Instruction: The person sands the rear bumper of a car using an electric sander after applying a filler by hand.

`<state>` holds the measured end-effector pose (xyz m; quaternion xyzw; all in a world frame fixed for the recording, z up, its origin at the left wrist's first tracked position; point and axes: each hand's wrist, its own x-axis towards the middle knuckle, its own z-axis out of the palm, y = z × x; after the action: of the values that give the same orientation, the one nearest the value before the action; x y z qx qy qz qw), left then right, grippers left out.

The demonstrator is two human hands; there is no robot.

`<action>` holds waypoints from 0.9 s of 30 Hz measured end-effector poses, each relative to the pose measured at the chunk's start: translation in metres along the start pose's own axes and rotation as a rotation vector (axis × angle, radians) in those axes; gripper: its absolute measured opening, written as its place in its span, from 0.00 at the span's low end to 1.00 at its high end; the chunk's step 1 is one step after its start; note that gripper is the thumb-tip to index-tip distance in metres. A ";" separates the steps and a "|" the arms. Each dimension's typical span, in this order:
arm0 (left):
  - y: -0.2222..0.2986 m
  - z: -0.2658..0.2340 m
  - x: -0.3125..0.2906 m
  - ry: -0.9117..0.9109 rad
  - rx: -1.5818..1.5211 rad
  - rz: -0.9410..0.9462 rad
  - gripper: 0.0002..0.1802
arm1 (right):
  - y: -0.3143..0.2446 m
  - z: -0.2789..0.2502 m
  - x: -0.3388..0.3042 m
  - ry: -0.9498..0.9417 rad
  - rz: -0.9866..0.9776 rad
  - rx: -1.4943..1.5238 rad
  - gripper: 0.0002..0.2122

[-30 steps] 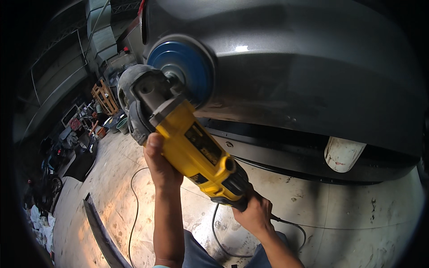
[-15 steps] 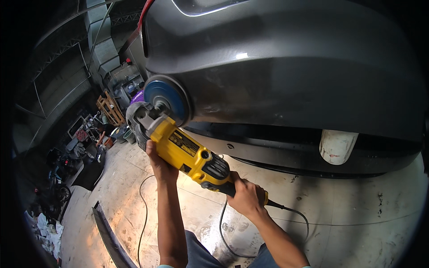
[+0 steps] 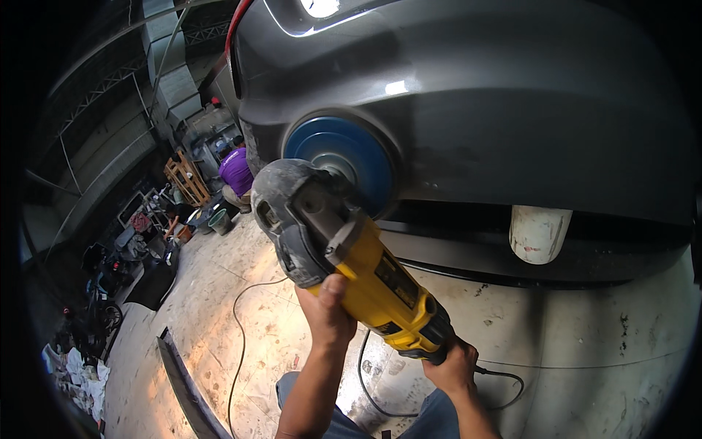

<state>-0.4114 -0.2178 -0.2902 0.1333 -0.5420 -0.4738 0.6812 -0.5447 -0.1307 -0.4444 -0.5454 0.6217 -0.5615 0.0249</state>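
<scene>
Both of my hands are closed on a yellow and black polisher [image 3: 384, 285]. My left hand [image 3: 327, 311] wraps round its body just behind the grey-covered head, with the thumb on top. At the rear handle, beside the power cord, my right hand [image 3: 455, 364] grips it. The round blue backing plate and pad [image 3: 351, 150] face the dark grey car bumper [image 3: 504, 139] and appear to rest against it. The pad's edge is blurred. A dull, hazy patch shows on the bumper near the pad.
A black cord [image 3: 241, 322] loops over the stained floor. A long dark trim strip [image 3: 186, 388] lies at the left. A white tube-shaped piece [image 3: 540, 234] sits in the bumper's lower opening. Farther off, a person in purple [image 3: 235, 172] crouches near a wooden frame [image 3: 187, 179] and buckets [image 3: 219, 222].
The polisher has moved right along the bumper and looks nearer, its body tilted more steeply. Both my hands moved right with it. The person in purple now shows more fully.
</scene>
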 end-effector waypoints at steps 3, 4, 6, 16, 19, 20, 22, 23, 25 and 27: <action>-0.003 0.006 -0.012 -0.018 -0.043 -0.015 0.42 | 0.006 0.000 -0.011 0.023 0.032 -0.013 0.16; -0.002 0.008 -0.016 -0.020 -0.027 -0.023 0.42 | 0.010 0.004 -0.015 0.035 0.040 -0.002 0.16; -0.004 0.013 -0.019 -0.054 -0.013 -0.022 0.41 | 0.024 0.012 -0.023 0.045 0.046 -0.011 0.17; -0.025 -0.028 -0.010 0.001 -0.077 -0.026 0.48 | 0.036 0.051 -0.018 0.036 0.013 -0.029 0.17; -0.031 -0.049 0.002 0.027 -0.095 -0.001 0.48 | 0.025 0.062 0.003 0.043 -0.032 -0.057 0.15; -0.030 -0.057 0.010 0.020 -0.089 -0.005 0.48 | 0.018 0.065 0.009 0.030 -0.051 -0.045 0.15; -0.037 -0.084 0.019 0.027 0.024 0.080 0.41 | 0.006 0.068 0.019 -0.032 -0.056 -0.050 0.15; -0.039 -0.091 0.022 0.025 -0.008 0.057 0.38 | 0.005 0.067 0.025 -0.029 -0.055 -0.053 0.15; -0.042 -0.094 0.023 0.041 -0.003 0.042 0.37 | 0.005 0.066 0.032 -0.059 -0.077 -0.063 0.15; -0.042 -0.089 0.022 0.052 0.002 0.032 0.36 | 0.008 0.061 0.034 -0.051 -0.099 -0.049 0.14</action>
<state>-0.3565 -0.2864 -0.3391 0.1375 -0.5265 -0.4588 0.7024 -0.5248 -0.1975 -0.4531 -0.5901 0.6068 -0.5325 -0.0006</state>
